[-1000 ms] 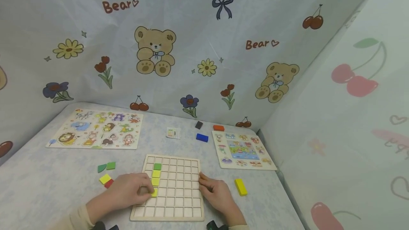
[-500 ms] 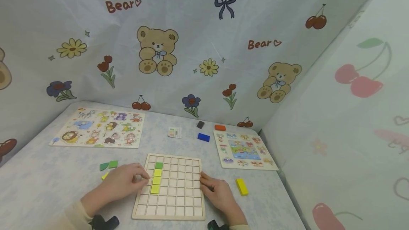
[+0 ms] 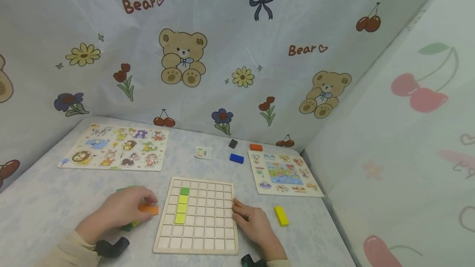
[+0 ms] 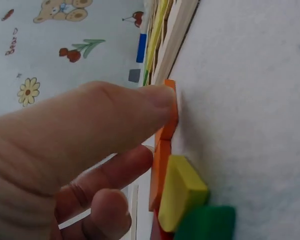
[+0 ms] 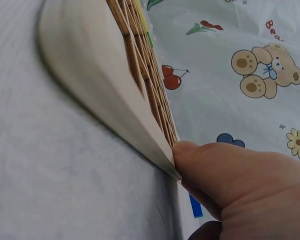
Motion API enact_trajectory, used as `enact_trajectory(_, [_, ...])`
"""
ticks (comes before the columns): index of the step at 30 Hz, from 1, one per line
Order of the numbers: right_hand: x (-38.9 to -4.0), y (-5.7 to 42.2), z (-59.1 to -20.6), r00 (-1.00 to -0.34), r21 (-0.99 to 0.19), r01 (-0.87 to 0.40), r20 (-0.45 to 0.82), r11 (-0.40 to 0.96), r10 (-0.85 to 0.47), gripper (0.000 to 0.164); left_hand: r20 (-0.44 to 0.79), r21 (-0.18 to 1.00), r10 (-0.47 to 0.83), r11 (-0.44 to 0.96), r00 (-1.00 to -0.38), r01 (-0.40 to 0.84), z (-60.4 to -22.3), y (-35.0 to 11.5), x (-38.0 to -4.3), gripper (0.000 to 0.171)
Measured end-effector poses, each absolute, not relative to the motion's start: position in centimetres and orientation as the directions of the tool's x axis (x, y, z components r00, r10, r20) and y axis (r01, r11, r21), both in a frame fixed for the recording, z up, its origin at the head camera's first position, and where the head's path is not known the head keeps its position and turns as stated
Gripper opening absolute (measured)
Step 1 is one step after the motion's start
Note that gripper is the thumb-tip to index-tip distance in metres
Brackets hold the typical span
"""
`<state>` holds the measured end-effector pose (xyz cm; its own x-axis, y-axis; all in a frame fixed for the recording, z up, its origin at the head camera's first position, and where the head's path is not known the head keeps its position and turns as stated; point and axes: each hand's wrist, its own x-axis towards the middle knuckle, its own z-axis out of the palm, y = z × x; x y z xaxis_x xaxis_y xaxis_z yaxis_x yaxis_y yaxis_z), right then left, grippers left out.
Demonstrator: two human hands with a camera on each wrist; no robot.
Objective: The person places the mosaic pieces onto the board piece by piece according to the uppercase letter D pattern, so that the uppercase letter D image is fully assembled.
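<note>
A wooden grid board (image 3: 198, 213) lies on the table, with a green tile (image 3: 184, 191) and three yellow tiles (image 3: 182, 208) lined up in one column. Left of the board, my left hand (image 3: 120, 207) pinches an orange tile (image 3: 150, 209) between thumb and fingers, low over the table. In the left wrist view, a second orange piece (image 4: 160, 175) adjoins it, beside a yellow block (image 4: 180, 192) and a green block (image 4: 207, 222). My right hand (image 3: 254, 223) grips the board's right edge, the thumb (image 5: 187, 150) against the frame in the right wrist view.
An animal puzzle board (image 3: 115, 147) lies at the back left, another picture puzzle (image 3: 285, 174) at the right. Blue (image 3: 236, 158), dark (image 3: 233, 143) and orange-red (image 3: 256, 147) blocks and a small printed card (image 3: 203, 153) lie behind the grid. A yellow block (image 3: 281, 216) sits beyond my right hand.
My left hand has let go of the lowest yellow tile on the board, moved left off the grid and taken an orange tile. The right hand stays at the board's edge.
</note>
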<state>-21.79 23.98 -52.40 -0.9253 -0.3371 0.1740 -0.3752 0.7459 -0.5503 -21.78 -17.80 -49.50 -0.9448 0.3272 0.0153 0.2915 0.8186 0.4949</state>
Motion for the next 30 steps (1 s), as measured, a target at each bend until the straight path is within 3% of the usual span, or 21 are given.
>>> enact_trajectory(13, [-21.7, 23.9, -52.4, -0.927, -0.56, -0.37, 0.17, 0.741, -0.334, 0.036, 0.123, 0.547, 0.383, 0.744, -0.915, 0.385, -49.8, -16.7, -21.5, 0.021])
enact_trajectory(22, [-21.6, 24.0, -52.3, -0.927, -0.568, -0.367, 0.165, 0.736, -0.336, 0.037, 0.203, 0.677, 0.626, 0.465, -0.753, 0.57, -50.7, -13.3, -19.6, 0.011])
enact_trajectory(30, [-21.7, 23.9, -52.3, -0.932, -0.568, -0.357, 0.159, 0.742, -0.327, 0.036, 0.259, 0.693, 0.658, 0.383, -0.707, 0.61, -51.3, -12.7, -19.5, 0.014])
